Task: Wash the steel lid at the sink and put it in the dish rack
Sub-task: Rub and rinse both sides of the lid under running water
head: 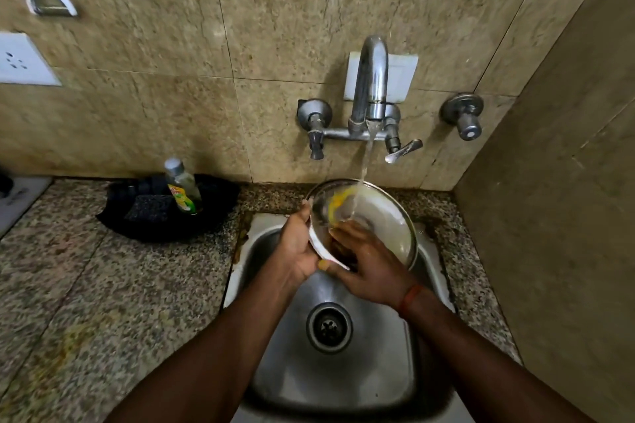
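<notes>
Watching through the head camera, I see a speckled granite counter (103,285) spreading out to the left of the grip; a steel sink (343,385) lies directly beneath it; the steel lid (385,216) is held tilted over the sink's far end, hollow face toward me, with a yellow smear where the water lands; the left hand (299,251) grips the lid's left rim, fingers curled round the edge; the right hand (369,268) rests on the lid's near side, its fingers fairly straight and pressed against the inner face, closed round nothing that I can make out; just above the grip a wall tap (371,79) runs a thin stream (365,161) onto the lid; well to the left a black tray (213,216) holds a soap bottle (182,189); the drain (329,327) sits below both hands.
</notes>
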